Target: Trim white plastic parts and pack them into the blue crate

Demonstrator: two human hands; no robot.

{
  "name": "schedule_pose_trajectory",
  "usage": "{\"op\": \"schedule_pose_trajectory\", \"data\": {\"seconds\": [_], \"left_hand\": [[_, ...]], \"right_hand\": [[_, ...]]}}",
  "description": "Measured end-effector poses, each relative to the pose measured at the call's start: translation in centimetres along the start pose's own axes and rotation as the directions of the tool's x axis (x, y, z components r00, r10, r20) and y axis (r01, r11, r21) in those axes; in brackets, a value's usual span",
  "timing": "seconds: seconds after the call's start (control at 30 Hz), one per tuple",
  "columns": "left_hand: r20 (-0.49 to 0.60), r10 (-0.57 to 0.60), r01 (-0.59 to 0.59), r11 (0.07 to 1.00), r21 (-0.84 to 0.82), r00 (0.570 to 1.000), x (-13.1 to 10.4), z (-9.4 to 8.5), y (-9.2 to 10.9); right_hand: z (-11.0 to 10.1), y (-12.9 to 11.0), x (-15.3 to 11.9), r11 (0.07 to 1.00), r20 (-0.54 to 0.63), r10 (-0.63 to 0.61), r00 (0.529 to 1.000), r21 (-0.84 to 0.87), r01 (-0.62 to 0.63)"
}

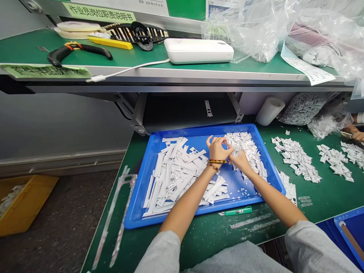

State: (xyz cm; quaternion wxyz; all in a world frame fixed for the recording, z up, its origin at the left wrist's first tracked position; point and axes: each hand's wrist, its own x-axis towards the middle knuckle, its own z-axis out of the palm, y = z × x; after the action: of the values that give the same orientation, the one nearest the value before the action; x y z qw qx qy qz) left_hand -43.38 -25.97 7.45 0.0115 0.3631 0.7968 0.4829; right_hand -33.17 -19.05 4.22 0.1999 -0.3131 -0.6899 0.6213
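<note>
Both hands meet over the right half of a blue tray (204, 131). My left hand (218, 148), with two bracelets at the wrist, has its fingers curled in a pinch; whatever lies between the fingertips is too small to make out. Close beside it, my right hand (239, 160) is closed on a white plastic piece (234, 147), partly covered by the fingers. Under and behind the hands lies a heap of small white plastic parts (251, 149). Long flat white strips (173, 170) fill the tray's left side. Tiny white scraps (241, 192) are scattered near its front.
A green pen-like cutter (237, 211) lies before the tray. Piles of white parts (295, 159) spread rightward, near a filled plastic bag (301, 108) and another person's hand (356, 133). Behind is a black conveyor belt (182, 112). Overhead, a shelf holds pliers (76, 51) and a white power bank (199, 51).
</note>
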Motion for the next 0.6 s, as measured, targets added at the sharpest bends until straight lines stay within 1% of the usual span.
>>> {"op": "schedule_pose_trajectory", "data": {"seconds": [0.07, 0.13, 0.3, 0.37, 0.43, 0.5, 0.6], "left_hand": [[-0.004, -0.045, 0.045, 0.997, -0.069, 0.999, 0.2, 0.0, -0.2], [0.021, -0.080, 0.082, 0.988, -0.132, 0.997, 0.3, 0.0, -0.7], [0.117, -0.109, 0.138, 0.951, -0.276, 0.987, 0.3, 0.1, -2.1], [0.115, -0.133, 0.164, 0.930, -0.329, 0.984, 0.4, 0.2, -2.5], [0.072, -0.168, 0.183, 0.914, -0.362, 0.983, 0.5, 0.0, -2.7], [0.027, -0.196, 0.192, 0.906, -0.377, 0.980, 0.8, -0.4, -2.8], [0.024, -0.202, 0.196, 0.907, -0.372, 0.979, 0.7, -2.0, -2.3]], "right_hand": [[-0.1, 0.0, -0.1, 1.000, 0.052, 0.019, 0.998, 0.024, -0.020], [-0.2, -0.1, -0.2, 0.996, 0.116, 0.045, 0.992, 0.070, -0.053], [-0.3, 0.1, -0.1, 0.972, 0.223, 0.085, 0.971, 0.195, -0.130], [-0.5, 0.1, 0.0, 0.964, 0.259, 0.087, 0.962, 0.223, -0.147], [-0.8, 0.1, 0.2, 0.960, 0.236, 0.077, 0.969, 0.245, -0.136], [-1.1, -0.2, 0.4, 0.953, 0.157, 0.067, 0.985, 0.281, -0.110], [-1.5, -1.2, 0.1, 0.955, 0.039, 0.045, 0.998, 0.291, -0.054]]}}
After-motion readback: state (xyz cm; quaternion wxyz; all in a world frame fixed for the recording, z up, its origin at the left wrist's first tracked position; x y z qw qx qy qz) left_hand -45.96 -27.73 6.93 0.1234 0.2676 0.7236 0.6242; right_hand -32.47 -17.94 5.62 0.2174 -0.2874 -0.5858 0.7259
